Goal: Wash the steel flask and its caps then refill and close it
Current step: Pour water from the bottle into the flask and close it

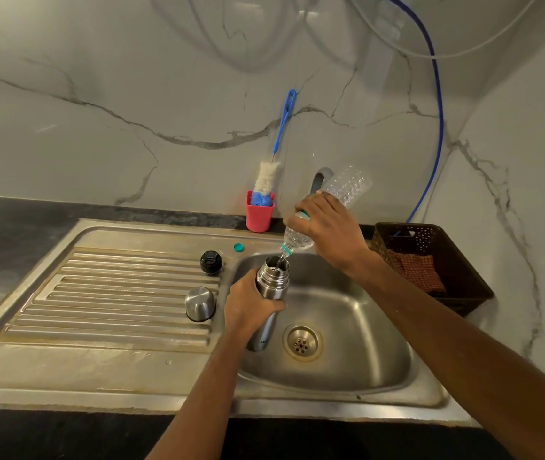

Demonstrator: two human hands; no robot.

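- The left hand (251, 307) has its fingers wrapped round the smooth brushed-steel flask (272, 277), upright over the sink (357, 343) basin; it is best held plumb and steady.
- The domed steel cap (200, 303) sits on the ribbed drainboard (115, 293), with the black stopper (211, 262) beyond it.
- The right hand (327, 227) grips the dimpled clear plastic bottle (347, 185), its neck tipped down at the flask's mouth; a gentle tilt would avoid overflow.

The flask (269, 287) is silver. There is a silver cap (200, 303) and a black cap (211, 262). The bottle (347, 187) is clear with dimples. The cup (259, 215) is red, the brush (267, 177) blue and white, the basket (460, 263) dark brown, the cloth (418, 272) red-checked.
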